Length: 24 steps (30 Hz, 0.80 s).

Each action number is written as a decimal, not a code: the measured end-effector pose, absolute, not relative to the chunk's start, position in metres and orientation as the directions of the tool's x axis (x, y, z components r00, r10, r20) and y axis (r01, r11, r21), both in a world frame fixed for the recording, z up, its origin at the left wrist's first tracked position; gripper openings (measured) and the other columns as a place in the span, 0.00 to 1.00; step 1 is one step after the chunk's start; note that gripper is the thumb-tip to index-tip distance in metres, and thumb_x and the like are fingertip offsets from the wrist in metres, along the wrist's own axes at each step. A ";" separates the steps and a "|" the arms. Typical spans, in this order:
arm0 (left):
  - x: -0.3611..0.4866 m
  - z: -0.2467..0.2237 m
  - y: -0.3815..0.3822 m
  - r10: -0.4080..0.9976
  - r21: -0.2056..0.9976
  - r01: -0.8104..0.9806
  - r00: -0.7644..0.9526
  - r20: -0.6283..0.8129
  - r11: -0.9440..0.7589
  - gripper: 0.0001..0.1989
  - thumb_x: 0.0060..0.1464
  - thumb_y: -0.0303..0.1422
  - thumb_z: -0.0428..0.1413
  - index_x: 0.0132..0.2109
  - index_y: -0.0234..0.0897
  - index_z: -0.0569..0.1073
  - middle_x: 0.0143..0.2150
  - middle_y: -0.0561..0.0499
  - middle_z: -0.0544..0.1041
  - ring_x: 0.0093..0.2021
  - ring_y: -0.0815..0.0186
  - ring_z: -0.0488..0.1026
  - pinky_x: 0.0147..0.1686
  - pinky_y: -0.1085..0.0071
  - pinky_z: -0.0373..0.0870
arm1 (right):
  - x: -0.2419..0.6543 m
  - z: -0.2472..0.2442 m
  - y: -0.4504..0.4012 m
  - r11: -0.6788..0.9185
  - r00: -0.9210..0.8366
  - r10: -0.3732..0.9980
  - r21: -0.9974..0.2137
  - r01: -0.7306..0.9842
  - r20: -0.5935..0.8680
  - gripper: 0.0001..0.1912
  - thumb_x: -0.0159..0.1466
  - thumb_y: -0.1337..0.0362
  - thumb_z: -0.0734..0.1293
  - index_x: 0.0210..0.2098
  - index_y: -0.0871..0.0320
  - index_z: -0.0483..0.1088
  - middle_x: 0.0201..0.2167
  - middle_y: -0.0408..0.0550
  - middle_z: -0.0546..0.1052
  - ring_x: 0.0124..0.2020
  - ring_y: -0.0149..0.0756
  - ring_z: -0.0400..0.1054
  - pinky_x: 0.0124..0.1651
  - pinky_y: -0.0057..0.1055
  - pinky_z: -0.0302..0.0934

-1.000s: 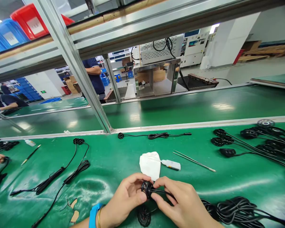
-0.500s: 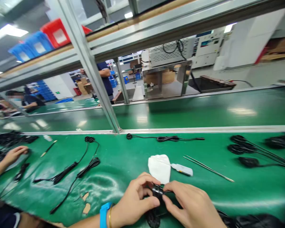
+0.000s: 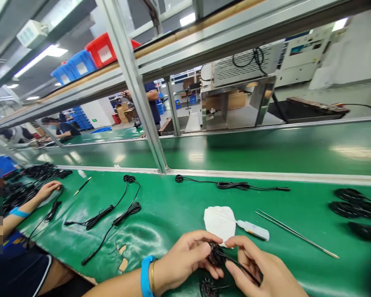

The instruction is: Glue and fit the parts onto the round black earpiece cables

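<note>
Head view, hands: a small black round part [image 3: 216,255] is pinched between the left hand [image 3: 185,264] and the right hand [image 3: 266,274], low at the near edge of the green bench [image 3: 179,214].
Left fingers: curled, thumb and forefinger pressed on the part's rim.
Right fingers: thumb and forefinger closed on the part's other side, where a thin black cable [image 3: 244,270] leaves it and is trailed under the palm.
Handling, judged: the part is taken to be light and rigid, its ribbed face probably delicate; the cable is limp and apt to snag. The rim is judged the best hold, not the cable.
Below the hands: a second round black part [image 3: 207,287] is lain on the bench, apart from the fingers.
Just beyond: a white cloth [image 3: 219,220], a small white bottle [image 3: 254,230] touching it, tweezers [image 3: 297,234] to the right.
Farther off: coiled cables [image 3: 111,214] left, one cable [image 3: 235,186] by the rail.
Far left: a co-worker's hand [image 3: 48,190] is rested on another cable.
</note>
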<state>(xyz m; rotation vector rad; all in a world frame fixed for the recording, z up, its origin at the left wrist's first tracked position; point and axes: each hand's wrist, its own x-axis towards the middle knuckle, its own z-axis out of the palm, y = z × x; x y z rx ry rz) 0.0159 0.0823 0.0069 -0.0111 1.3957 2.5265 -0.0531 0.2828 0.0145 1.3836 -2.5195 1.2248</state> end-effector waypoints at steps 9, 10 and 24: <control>0.017 0.016 0.076 0.210 0.821 -0.267 -0.960 -0.183 -0.505 0.16 0.63 0.33 0.57 0.56 0.33 0.74 0.44 0.40 0.76 0.41 0.62 0.77 0.40 0.71 0.70 | -0.048 0.032 0.284 0.307 -0.678 -0.615 -0.670 -0.676 0.402 0.09 0.71 0.64 0.60 0.37 0.55 0.71 0.28 0.42 0.70 0.25 0.24 0.64 0.29 0.22 0.57; 0.017 0.016 0.076 0.211 0.822 -0.268 -0.960 -0.184 -0.503 0.16 0.63 0.33 0.57 0.56 0.34 0.74 0.44 0.41 0.76 0.41 0.62 0.77 0.40 0.70 0.70 | -0.048 0.033 0.283 0.314 -0.662 -0.606 -0.632 -0.709 0.442 0.08 0.71 0.65 0.60 0.38 0.55 0.71 0.29 0.42 0.70 0.26 0.25 0.65 0.30 0.23 0.57; 0.015 0.018 0.072 0.293 0.800 -0.373 -0.921 -0.257 -0.470 0.22 0.66 0.43 0.50 0.50 0.25 0.75 0.33 0.38 0.77 0.27 0.68 0.74 0.29 0.75 0.70 | -0.046 0.029 0.285 0.312 -0.635 -0.640 -0.609 -0.729 0.432 0.09 0.72 0.65 0.60 0.37 0.55 0.70 0.29 0.41 0.71 0.28 0.26 0.65 0.31 0.25 0.56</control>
